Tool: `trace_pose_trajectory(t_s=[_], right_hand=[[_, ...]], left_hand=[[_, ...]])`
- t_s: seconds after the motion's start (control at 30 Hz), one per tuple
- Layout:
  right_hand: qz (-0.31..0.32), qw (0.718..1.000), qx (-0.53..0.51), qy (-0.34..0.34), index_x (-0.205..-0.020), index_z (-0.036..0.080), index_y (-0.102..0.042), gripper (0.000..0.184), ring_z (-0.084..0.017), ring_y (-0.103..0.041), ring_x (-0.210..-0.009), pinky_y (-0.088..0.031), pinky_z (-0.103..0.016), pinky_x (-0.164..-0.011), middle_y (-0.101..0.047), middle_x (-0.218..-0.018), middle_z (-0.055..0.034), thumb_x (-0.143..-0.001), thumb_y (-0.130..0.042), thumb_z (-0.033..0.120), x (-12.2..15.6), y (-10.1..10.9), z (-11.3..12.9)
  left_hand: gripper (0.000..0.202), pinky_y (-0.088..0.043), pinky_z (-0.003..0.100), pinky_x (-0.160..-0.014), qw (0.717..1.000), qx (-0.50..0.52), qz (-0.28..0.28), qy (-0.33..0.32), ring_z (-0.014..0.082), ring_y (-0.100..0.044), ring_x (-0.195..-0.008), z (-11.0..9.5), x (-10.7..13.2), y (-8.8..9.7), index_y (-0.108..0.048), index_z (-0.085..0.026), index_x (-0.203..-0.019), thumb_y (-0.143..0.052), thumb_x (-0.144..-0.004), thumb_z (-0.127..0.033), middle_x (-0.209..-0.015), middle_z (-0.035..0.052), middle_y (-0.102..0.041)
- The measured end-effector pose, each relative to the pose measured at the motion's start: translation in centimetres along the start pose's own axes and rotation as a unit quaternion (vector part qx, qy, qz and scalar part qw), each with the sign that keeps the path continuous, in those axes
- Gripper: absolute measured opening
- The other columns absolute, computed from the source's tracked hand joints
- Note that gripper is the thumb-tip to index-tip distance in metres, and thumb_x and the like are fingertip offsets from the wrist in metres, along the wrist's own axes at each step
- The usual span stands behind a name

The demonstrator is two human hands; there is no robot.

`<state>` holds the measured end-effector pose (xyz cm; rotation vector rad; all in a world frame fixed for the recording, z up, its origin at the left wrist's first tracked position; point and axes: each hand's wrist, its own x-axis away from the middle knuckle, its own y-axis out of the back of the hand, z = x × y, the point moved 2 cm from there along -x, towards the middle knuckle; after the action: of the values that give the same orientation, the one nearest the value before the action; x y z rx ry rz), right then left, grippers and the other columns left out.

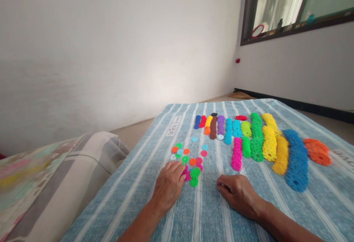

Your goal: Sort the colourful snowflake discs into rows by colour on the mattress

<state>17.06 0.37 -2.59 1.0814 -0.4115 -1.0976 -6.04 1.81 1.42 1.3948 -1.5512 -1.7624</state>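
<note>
My left hand (168,183) is bent over a loose pile of plastic snowflake discs, its thumb and fingertips closed on a pink snowflake disc (187,175). Its fingertips are partly hidden. Beside those fingers lie green snowflake discs (195,173), and an orange disc (193,162) is just beyond. My right hand (238,194) rests on the striped cloth in a loose fist; whatever its curled fingers may hold is hidden. Just past that fist is a row of overlapping magenta discs (236,154).
Overlapping rows of discs sorted by colour stretch rightward, among them green (257,137), yellow (269,142), blue (295,161) and orange (318,151). Single pale blue discs (194,139) lie near the loose pile. A grey-striped fabric bundle (91,168) borders the left side; walls stand behind.
</note>
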Motion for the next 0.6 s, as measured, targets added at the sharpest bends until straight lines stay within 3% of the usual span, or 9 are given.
trace_pose_trajectory(t_s=[0.13,0.33,0.6], right_hand=[[0.0,1.0,0.005,-0.002,-0.067,0.019,-0.054,0.023,-0.01,-0.056,-0.06,-0.029,-0.022,-0.056,-0.059,-0.063,0.0016,-0.085,-0.041,0.021,-0.1,0.1,0.1],[0.001,1.0,0.006,-0.003,-0.069,0.019,-0.056,0.02,-0.011,-0.057,-0.062,-0.03,-0.022,-0.057,-0.061,-0.066,0.0012,-0.084,-0.043,0.021,-0.2,0.2,0.1],[0.002,1.0,-0.007,-0.003,-0.069,0.018,-0.056,0.021,-0.011,-0.058,-0.062,-0.031,-0.021,-0.058,-0.061,-0.064,0.0008,-0.085,-0.042,0.02,-0.2,0.5,0.3]], left_hand=[[0.021,-0.047,0.036,-0.083,1.0,-0.012,-0.004,-0.007,0.0198,-0.056,-0.093,0.4,-0.3,-0.6,-0.064,-0.02,-0.092,-0.044,-0.085,-0.019,-0.1,0.0059,-0.065],[0.03,-0.046,0.034,-0.077,0.999,-0.029,0.025,-0.004,0.0194,-0.056,-0.083,0.8,-1.2,-0.8,-0.063,-0.018,-0.076,-0.036,-0.088,-0.018,-0.086,0.0072,-0.065],[0.017,-0.043,0.033,-0.076,0.997,-0.025,0.069,0.035,0.0201,-0.055,-0.082,1.3,-2.5,-0.3,-0.057,-0.018,-0.069,-0.046,-0.082,-0.014,-0.08,0.0051,-0.062]])
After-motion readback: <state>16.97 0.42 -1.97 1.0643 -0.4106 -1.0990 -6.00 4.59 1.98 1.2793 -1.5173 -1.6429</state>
